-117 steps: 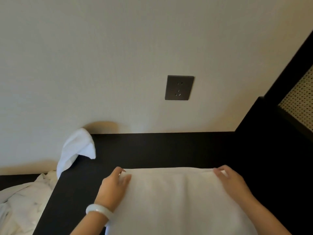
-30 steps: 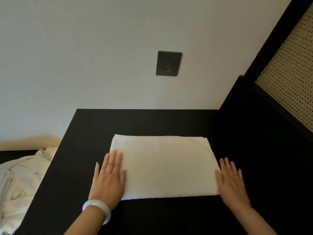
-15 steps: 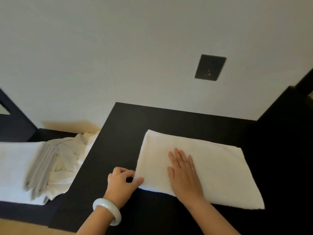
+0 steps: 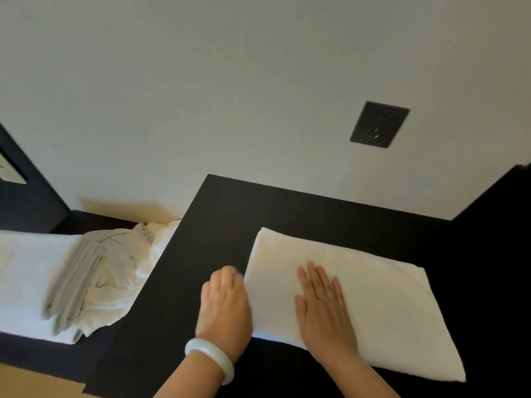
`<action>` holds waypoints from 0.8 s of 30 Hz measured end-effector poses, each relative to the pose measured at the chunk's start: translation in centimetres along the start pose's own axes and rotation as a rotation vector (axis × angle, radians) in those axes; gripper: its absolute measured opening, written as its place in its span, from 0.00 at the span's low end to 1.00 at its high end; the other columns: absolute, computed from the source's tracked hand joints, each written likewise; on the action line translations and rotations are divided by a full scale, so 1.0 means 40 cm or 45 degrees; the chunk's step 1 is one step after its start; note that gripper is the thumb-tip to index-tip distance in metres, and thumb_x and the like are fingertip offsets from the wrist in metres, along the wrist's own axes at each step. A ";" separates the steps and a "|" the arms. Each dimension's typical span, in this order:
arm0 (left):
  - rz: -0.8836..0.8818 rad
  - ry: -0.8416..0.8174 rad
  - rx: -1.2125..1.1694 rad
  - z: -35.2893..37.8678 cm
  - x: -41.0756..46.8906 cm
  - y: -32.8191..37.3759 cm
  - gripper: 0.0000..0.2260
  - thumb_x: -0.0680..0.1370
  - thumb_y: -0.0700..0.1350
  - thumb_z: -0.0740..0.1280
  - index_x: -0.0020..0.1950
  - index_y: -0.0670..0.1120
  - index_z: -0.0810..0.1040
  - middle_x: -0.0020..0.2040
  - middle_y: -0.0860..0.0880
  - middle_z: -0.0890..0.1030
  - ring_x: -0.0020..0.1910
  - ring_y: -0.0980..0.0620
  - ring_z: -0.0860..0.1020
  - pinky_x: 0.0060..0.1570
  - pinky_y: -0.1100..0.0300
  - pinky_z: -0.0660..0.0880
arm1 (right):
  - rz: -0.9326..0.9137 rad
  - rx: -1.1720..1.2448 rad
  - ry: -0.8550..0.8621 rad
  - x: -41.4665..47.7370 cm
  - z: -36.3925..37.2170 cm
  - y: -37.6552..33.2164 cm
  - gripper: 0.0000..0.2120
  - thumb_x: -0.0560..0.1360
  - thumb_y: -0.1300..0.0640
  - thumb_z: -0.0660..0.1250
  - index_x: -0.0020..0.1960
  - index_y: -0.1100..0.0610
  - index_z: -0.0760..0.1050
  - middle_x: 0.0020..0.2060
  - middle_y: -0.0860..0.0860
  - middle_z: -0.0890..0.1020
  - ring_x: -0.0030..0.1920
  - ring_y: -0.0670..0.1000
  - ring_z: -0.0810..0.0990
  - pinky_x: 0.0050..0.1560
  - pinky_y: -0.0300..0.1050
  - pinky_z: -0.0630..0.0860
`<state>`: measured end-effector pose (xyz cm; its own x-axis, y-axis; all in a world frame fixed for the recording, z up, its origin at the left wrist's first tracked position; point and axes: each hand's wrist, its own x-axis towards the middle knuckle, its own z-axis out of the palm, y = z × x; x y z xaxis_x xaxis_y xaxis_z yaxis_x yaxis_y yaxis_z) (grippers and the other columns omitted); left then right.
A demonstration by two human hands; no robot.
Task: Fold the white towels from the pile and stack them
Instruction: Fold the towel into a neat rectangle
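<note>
- Folded white towel (image 4: 379, 308) lies flat on the black table (image 4: 218, 225), lower right of centre; its long axis runs from centre frame down toward the lower right corner.
- Right hand (image 4: 323, 308) lies palm-down on the towel's left third, fingers straight and slightly spread, pressing, not pinching.
- Left hand (image 4: 224, 303) (white bangle (image 4: 211, 359) on the wrist) sits on the table against the towel's left short edge; fingertips are blurred, so I can't tell whether they pinch the edge or only touch it.
- Key relation: the left short edge lies directly right of the left hand, w/ the right hand just beyond it on the cloth. So the left hand is nearer that edge, and the other short edge, at lower right, is well apart from both hands.
- My guess: 1 more fold comes next, the left end carried rightward along the long axis, w/ the right palm marking the crease.
- Unfolded pile (image 4: 120, 271) sits lower left, off the table's left side, beside a blurred grey cloth (image 4: 71, 285) on a flat white layer (image 4: 26, 271), prob. the stack.
</note>
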<state>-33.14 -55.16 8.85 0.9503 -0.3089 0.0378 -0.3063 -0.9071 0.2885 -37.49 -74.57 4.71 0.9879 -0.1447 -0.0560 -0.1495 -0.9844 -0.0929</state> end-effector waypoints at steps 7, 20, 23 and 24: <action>0.353 -0.179 0.210 0.131 0.101 0.132 0.26 0.80 0.54 0.32 0.78 0.51 0.32 0.78 0.49 0.32 0.76 0.47 0.29 0.74 0.45 0.31 | -0.016 -0.065 0.051 -0.008 -0.005 -0.003 0.29 0.79 0.46 0.33 0.78 0.53 0.33 0.78 0.50 0.36 0.76 0.50 0.32 0.72 0.51 0.28; 0.238 -0.142 0.133 0.155 0.114 0.090 0.32 0.70 0.61 0.18 0.74 0.53 0.26 0.77 0.52 0.29 0.75 0.47 0.29 0.76 0.42 0.39 | 0.658 0.096 0.087 -0.148 -0.056 0.426 0.27 0.83 0.44 0.41 0.78 0.47 0.34 0.80 0.45 0.42 0.77 0.41 0.35 0.77 0.44 0.35; 0.223 -0.145 0.131 0.153 0.113 0.095 0.35 0.69 0.60 0.16 0.75 0.52 0.29 0.78 0.51 0.32 0.76 0.46 0.32 0.76 0.42 0.41 | 0.905 -0.080 0.187 -0.101 -0.094 0.408 0.28 0.84 0.45 0.43 0.80 0.54 0.43 0.81 0.51 0.48 0.80 0.50 0.43 0.79 0.53 0.42; 0.213 -0.147 0.129 0.152 0.113 0.098 0.35 0.69 0.60 0.16 0.75 0.52 0.29 0.77 0.50 0.32 0.76 0.46 0.32 0.76 0.41 0.42 | 0.832 -0.105 0.289 -0.074 -0.106 0.374 0.28 0.84 0.46 0.45 0.81 0.55 0.45 0.80 0.51 0.49 0.80 0.50 0.44 0.79 0.52 0.41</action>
<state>-30.37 -61.85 4.33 0.8751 -0.4827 -0.0344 -0.4685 -0.8629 0.1895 -42.48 -89.29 7.71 0.6824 -0.7183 0.1355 -0.7214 -0.6917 -0.0344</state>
